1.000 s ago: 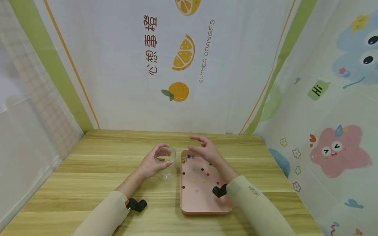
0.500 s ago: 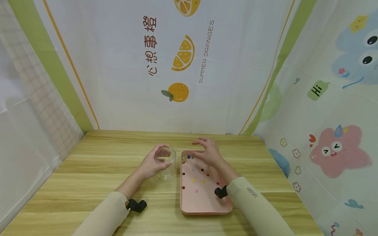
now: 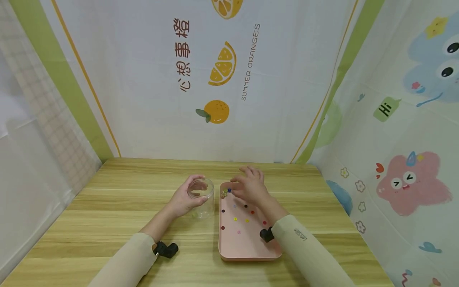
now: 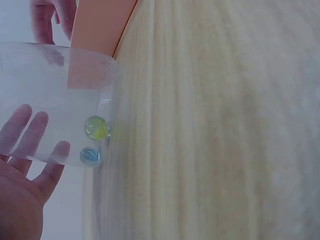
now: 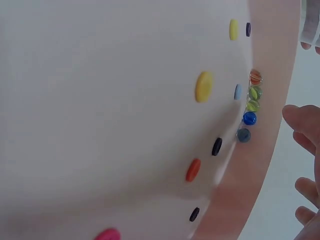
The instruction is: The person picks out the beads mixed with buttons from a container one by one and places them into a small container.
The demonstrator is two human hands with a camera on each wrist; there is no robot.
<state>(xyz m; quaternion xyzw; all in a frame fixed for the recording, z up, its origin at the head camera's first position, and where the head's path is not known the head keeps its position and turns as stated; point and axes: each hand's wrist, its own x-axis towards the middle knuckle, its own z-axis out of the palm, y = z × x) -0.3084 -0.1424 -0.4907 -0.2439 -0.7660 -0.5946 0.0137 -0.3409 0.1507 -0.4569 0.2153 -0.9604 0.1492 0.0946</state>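
Note:
My left hand (image 3: pixel 183 200) grips a clear round jar (image 3: pixel 205 210) that stands upright, without a lid, on the table. Through its wall, the left wrist view shows a yellow-green marble (image 4: pixel 96 128) and a light blue marble (image 4: pixel 90 156) at the bottom. Over the far end of a pink tray (image 3: pixel 247 249) is my right hand (image 3: pixel 254 189), fingers bent and apart, with nothing seen between them. Close to its fingertips, several glass marbles (image 5: pixel 249 118) line the tray's far wall in the right wrist view. Small buttons (image 5: pixel 203 86) in yellow, red, black and other colours lie scattered over the tray floor.
The tray's raised rim (image 3: pixel 220 235) stands just right of the jar. A wooden table (image 3: pixel 107 223) carries both. Behind it hangs a white cloth (image 3: pixel 154 131) with orange prints. A black wrist camera (image 3: pixel 166 250) sits on each forearm.
My right hand has lowered and shifted toward the marbles at the tray's far end, its fingers bending downward. My left hand and the jar have stayed put.

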